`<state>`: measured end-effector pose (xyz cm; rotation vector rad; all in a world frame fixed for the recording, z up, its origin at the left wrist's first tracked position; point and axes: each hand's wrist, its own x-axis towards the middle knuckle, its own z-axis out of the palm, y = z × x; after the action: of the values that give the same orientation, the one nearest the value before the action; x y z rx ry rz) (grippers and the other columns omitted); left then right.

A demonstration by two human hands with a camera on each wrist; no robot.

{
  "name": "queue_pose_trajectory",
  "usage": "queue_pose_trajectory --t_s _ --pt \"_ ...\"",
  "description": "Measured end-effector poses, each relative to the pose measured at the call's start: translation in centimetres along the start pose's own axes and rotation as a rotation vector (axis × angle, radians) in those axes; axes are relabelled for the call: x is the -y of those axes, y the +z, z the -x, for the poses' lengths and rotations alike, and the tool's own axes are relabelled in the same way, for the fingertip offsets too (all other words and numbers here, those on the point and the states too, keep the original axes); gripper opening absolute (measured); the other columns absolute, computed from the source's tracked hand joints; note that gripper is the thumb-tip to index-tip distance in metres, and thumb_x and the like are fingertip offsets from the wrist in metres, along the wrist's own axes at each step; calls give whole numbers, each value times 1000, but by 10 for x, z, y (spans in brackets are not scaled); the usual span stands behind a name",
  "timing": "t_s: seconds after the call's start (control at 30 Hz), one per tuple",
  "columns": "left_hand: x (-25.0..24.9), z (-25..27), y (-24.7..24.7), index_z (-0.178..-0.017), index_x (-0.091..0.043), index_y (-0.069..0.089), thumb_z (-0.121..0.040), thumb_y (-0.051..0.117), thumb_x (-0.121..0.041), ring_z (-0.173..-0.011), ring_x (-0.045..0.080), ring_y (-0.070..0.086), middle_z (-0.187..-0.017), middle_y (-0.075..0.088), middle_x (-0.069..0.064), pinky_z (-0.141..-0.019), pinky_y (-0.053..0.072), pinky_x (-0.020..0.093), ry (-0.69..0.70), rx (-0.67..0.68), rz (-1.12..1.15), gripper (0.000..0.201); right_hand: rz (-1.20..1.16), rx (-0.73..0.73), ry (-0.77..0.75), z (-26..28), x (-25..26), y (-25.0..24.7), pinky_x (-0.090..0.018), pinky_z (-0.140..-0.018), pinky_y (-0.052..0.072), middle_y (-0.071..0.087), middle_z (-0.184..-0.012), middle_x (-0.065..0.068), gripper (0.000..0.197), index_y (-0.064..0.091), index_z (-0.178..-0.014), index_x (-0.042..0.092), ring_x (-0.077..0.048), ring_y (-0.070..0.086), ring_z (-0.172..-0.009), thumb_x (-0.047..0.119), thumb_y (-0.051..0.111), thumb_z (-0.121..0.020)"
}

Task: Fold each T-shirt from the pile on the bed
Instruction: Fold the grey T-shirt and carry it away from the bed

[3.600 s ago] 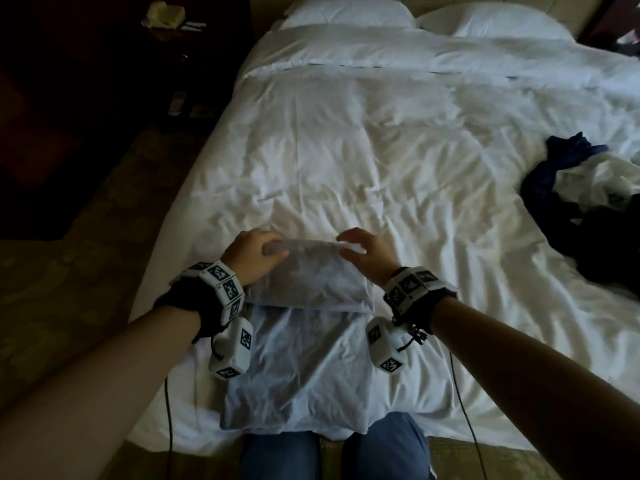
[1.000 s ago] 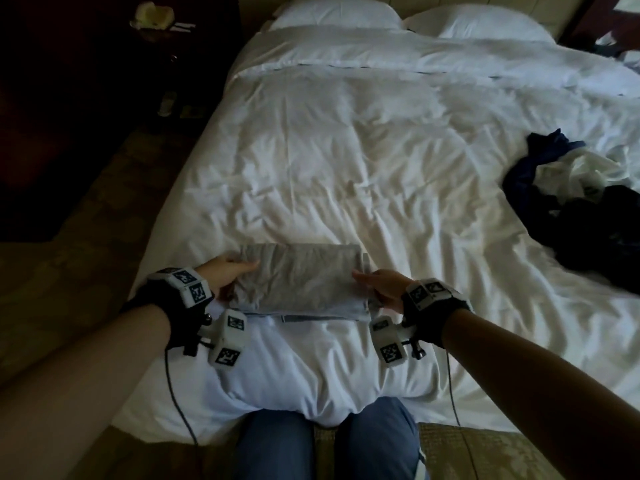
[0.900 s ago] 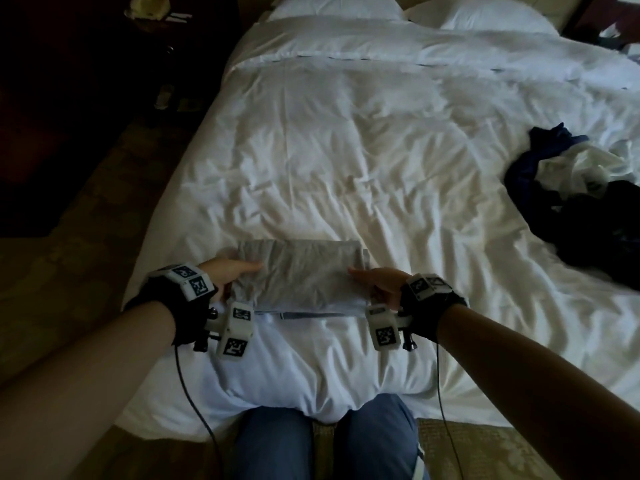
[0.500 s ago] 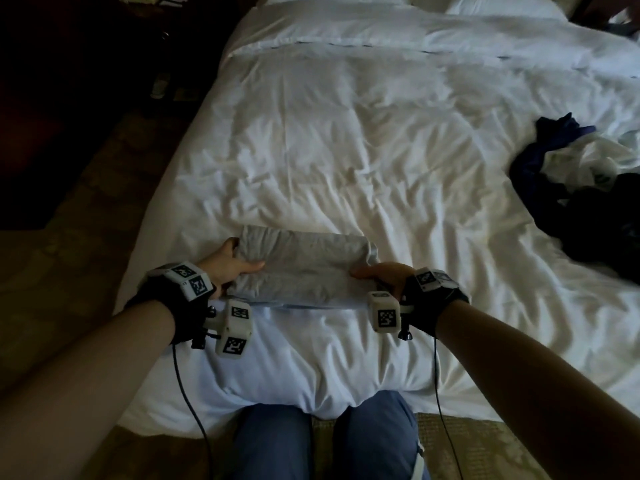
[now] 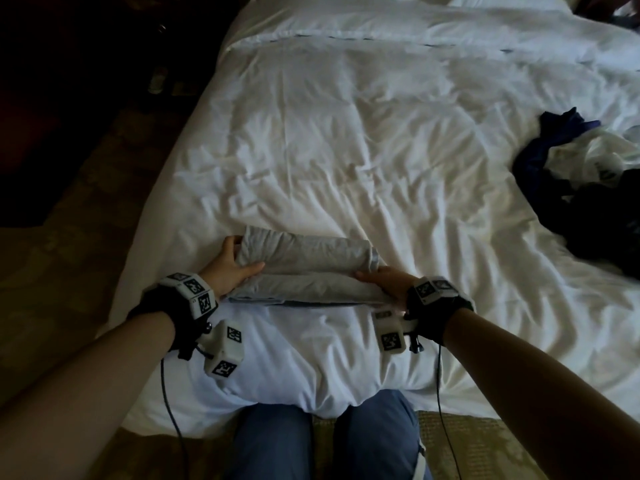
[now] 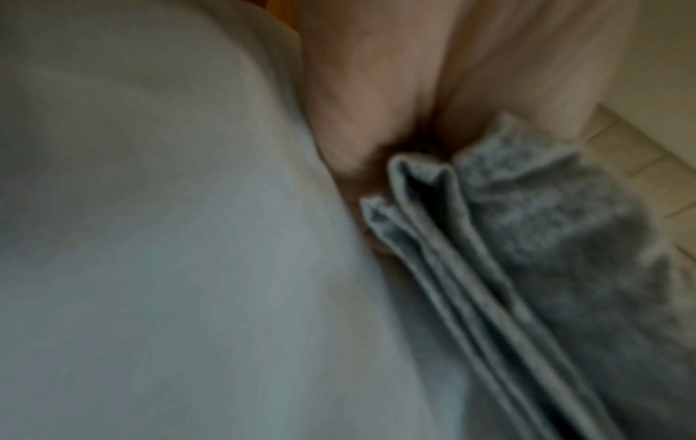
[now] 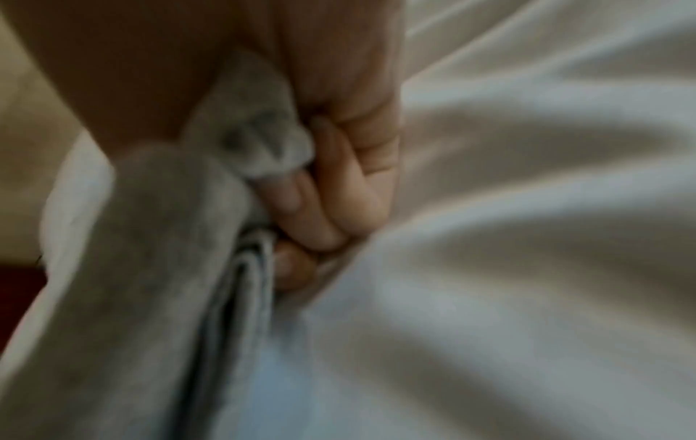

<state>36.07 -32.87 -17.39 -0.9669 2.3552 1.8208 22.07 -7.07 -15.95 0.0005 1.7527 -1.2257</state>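
Note:
A grey T-shirt [image 5: 304, 268], folded into a thick rectangle, is held just above the white duvet [image 5: 346, 150] near the bed's foot. My left hand [image 5: 230, 266] grips its left end, thumb on top and fingers underneath. My right hand [image 5: 384, 280] grips the right end the same way. In the left wrist view the stacked grey layers [image 6: 471, 247] run out from between thumb and fingers. In the right wrist view my curled fingers [image 7: 331, 202] pinch the grey cloth [image 7: 169, 253] against the sheet.
A pile of dark blue, white and black shirts [image 5: 588, 188] lies at the bed's right side. Pillows sit at the far end. My knees in blue trousers [image 5: 322, 441] press against the bed's foot. Dark floor and furniture lie to the left.
The long flat shirt was folded in half toward me. Both hands then slid to its ends, took hold, and lifted the bundle slightly; its far edge now rises off the duvet.

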Motion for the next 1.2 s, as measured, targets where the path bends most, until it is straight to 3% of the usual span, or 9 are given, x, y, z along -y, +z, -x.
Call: queue_pose_trajectory --t_s 0.13,0.27,0.37,0.47,0.57,0.67,0.93,1.1,1.2 --pt "3 0 -1 -147 -12 16 -84 69 -13 -132 27 40 -146 35 11 -108 36 39 38 5 -198 82 734 -424 -110 -8 2 -4 -29 -75 44 59 -100 -6 42 56 -105 13 -24 57 -88 52 49 -91" --pt "-17 -1 -1 -148 -14 24 -85 66 -10 -137 29 24 -150 25 13 -111 27 39 248 -189 -478 76 764 -658 -347 -7 11 -3 -37 -88 43 56 -120 -10 39 49 -118 14 -28 51 -108 45 44 -95" --pt "-30 -5 9 -139 -5 44 -93 56 -20 -141 29 25 -149 35 13 -116 22 40 517 -190 -633 50 832 -591 -555 -9 24 18 -38 -103 33 45 -138 -9 46 44 -134 14 -27 39 -126 41 44 -96" --pt "-35 -8 32 -140 -10 45 -95 39 -41 -144 28 21 -152 34 9 -114 17 43 604 -48 -822 55 1084 -405 -658 -15 31 52 -40 -116 16 28 -153 -6 58 29 -146 17 -26 22 -142 40 45 -96" --pt "-21 -13 42 -152 -25 14 -99 34 -45 -148 20 1 -160 7 -6 -116 6 44 369 102 -1152 60 1324 -214 -492 -25 20 69 -49 -116 -4 5 -159 3 65 10 -151 30 -25 -1 -147 51 37 -95" --pt "-1 -17 26 -152 -28 7 -97 28 -56 -147 22 3 -161 3 -4 -118 8 44 156 52 -1090 66 1328 -220 -353 -37 5 55 -51 -114 -13 -2 -160 6 70 1 -150 34 -22 -8 -147 65 25 -92" --pt "8 -16 7 -152 -9 10 -97 24 -55 -145 27 13 -159 11 11 -118 13 39 16 -6 -953 73 1154 -300 -139 -36 2 19 -49 -117 -8 -10 -159 -1 75 -3 -152 21 -20 -9 -147 63 20 -94" --pt "-19 -6 19 -152 -13 5 -102 25 -39 -148 24 -1 -161 -2 7 -118 4 40 204 -54 -955 60 1104 -330 -198 -32 24 37 -52 -114 -11 -14 -159 -2 69 -2 -151 26 -23 -15 -145 58 23 -96" --pt "-17 -1 33 -153 -22 0 -93 12 -62 -147 22 -10 -160 -8 0 -117 4 44 284 95 -1074 73 1261 -224 -299 -28 16 61 -56 -114 -11 -12 -159 1 74 -5 -150 32 -24 -14 -146 65 25 -92"
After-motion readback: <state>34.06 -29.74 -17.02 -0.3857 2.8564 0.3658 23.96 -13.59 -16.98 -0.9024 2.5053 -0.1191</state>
